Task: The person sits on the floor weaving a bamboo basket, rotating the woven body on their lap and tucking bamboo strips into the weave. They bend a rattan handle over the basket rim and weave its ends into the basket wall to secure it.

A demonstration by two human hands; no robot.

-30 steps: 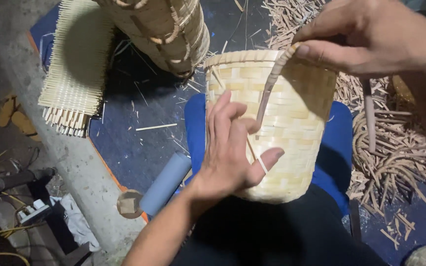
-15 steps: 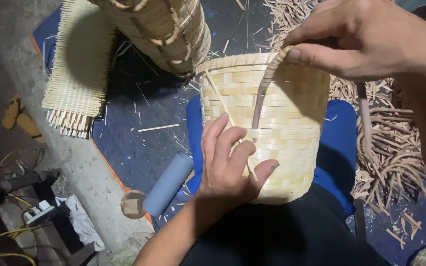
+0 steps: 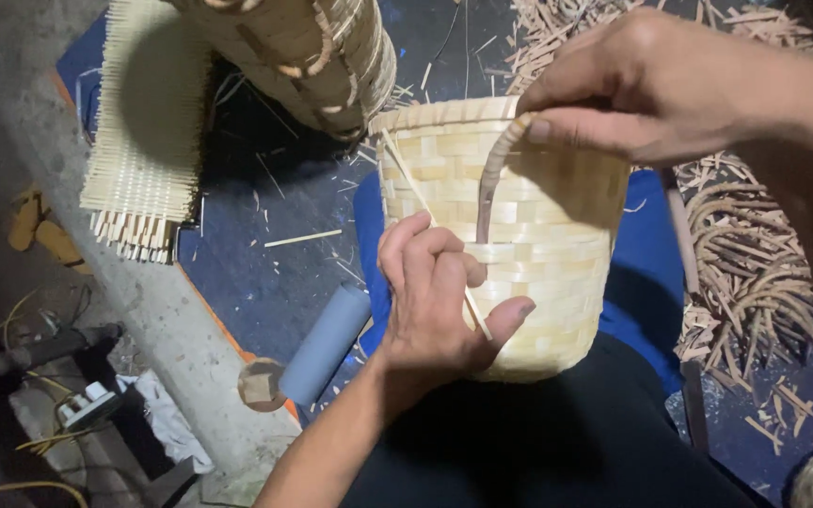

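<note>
A pale woven bamboo basket (image 3: pixel 548 254) rests on my lap, tilted with its rim toward the top. My left hand (image 3: pixel 435 296) presses against the basket's side, fingers curled around a thin bamboo splint (image 3: pixel 405 183) that runs diagonally up to the rim. My right hand (image 3: pixel 661 85) grips the rim from above and pinches the top of a curved brownish strip (image 3: pixel 491 188) that hangs down the basket's wall.
A larger woven basket (image 3: pixel 303 47) lies at the top. A flat woven bamboo mat (image 3: pixel 148 132) sits at the left on a blue sheet. A grey-blue cylinder (image 3: pixel 324 343) lies by my left forearm. Piles of bamboo scraps (image 3: pixel 755 273) cover the right side.
My left hand's fingers have curled from spread open to closed on the thin splint. The basket has shifted slightly, and the curved strip now hangs straighter down its wall.
</note>
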